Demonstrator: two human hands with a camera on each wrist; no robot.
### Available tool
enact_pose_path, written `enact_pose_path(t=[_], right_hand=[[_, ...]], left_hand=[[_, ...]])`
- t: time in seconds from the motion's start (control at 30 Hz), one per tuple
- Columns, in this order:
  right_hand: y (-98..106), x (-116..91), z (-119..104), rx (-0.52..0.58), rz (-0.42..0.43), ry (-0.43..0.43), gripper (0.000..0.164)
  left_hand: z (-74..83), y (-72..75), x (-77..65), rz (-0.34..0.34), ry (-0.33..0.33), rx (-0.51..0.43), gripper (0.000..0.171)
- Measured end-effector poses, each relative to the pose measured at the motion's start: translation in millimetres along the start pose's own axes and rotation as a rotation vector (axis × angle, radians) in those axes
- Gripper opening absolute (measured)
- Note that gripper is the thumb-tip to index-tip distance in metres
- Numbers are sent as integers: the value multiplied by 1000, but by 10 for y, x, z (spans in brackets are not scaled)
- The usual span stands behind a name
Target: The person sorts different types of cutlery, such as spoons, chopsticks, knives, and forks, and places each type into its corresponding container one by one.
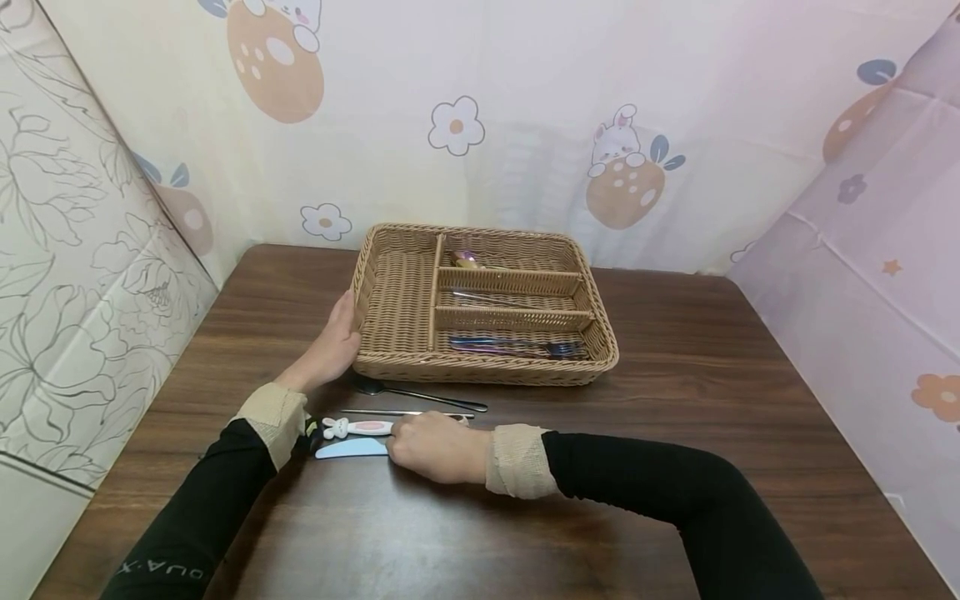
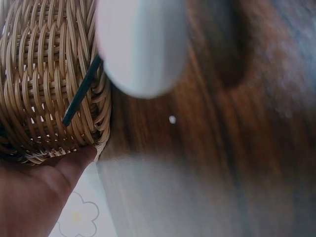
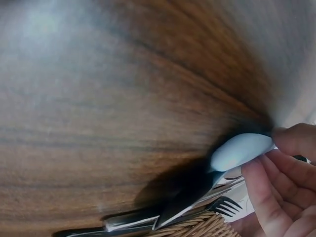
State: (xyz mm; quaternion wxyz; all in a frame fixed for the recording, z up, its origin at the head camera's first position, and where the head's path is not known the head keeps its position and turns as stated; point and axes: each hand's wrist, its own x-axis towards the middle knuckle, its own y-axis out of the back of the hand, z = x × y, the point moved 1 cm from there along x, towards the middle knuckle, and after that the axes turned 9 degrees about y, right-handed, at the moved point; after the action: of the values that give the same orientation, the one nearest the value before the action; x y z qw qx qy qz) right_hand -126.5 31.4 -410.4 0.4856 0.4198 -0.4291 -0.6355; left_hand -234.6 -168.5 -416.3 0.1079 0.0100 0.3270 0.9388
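In the head view my left hand (image 1: 330, 342) holds the outer left side of a tan wicker basket (image 1: 480, 369); the left wrist view shows a digit along the wicker (image 2: 49, 79), while the others are hidden. My right hand (image 1: 438, 446) is palm-down in front of the basket. It pinches a knife with a pale blue blade (image 1: 351, 448); in the right wrist view a rounded pale blue end (image 3: 242, 150) shows between thumb and fingers. Beside the knife lies a utensil with a white-and-pink rabbit handle (image 1: 356, 427), partly under the right hand.
A dark spoon (image 1: 427, 396) and a thin metal utensil (image 1: 375, 412) lie between the right hand and basket. The basket's right compartments hold a shiny spoon (image 1: 467, 260), a slim silver piece (image 1: 487, 297) and dark forks (image 1: 562, 350). A patterned curtain (image 1: 525, 183) hangs behind the table (image 1: 675, 375).
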Motion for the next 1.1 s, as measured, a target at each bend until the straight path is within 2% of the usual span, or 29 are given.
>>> enact_pose_path(t=[0.4,0.53,0.73,0.9,1.1], right_hand=[[-16,36,1,-130,19,49,8],[5,28,11,-132,34,44,7],[100,-44,76,-5,45,-25,3],[209,-152,191,125,88,-67,7],[362,-265,328,211,144,-127,11]], left_hand=[[-24,-13,3,0,0,-11,75],[-23,-9,6,-1,-2,-11,75],[-7,-3,15,-3,-10,-15,76],[-1,6,11,-5,-9,-5,76],[-2,8,-6,-7,-9,1,75]])
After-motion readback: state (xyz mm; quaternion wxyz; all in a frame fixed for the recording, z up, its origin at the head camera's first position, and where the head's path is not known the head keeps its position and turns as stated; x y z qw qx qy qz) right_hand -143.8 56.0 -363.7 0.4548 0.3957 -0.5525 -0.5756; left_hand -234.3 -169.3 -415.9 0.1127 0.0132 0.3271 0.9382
